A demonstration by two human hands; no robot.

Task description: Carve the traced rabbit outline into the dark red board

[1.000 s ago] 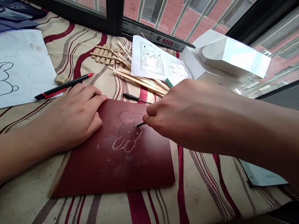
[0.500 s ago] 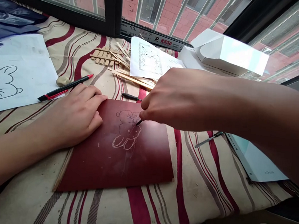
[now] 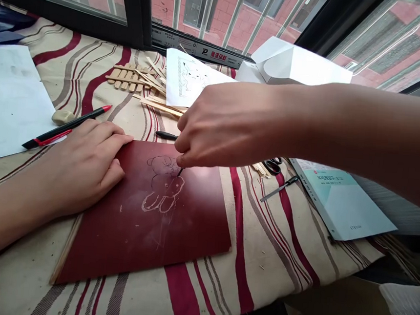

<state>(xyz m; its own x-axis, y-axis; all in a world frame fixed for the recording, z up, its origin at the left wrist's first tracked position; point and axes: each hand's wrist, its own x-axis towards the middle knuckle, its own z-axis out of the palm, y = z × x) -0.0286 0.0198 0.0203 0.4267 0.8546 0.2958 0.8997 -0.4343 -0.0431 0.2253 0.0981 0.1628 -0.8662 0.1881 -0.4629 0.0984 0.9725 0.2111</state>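
Observation:
A dark red board (image 3: 175, 223) lies on the striped cloth, with a pale scratched outline of a small animal (image 3: 163, 185) on it. My left hand (image 3: 84, 163) rests flat on the board's upper left corner, fingers together and stretched out. My right hand (image 3: 227, 124) reaches in from the right, fingers pinched round a thin dark carving tool (image 3: 180, 171) whose tip touches the outline.
A red and black pen (image 3: 65, 126) and an eraser (image 3: 63, 117) lie by a white drawing sheet (image 3: 9, 100) at the left. Wooden sticks (image 3: 136, 78), a printed sheet (image 3: 187, 77), white boxes (image 3: 295, 64) sit at the back. Scissors (image 3: 272, 166), another tool (image 3: 279, 188) and a light blue booklet (image 3: 342, 201) lie at the right.
The view has shifted, so everything sits further left in frame and the booklet, scissors and loose tool have come into sight. The tool tip has moved slightly along the outline.

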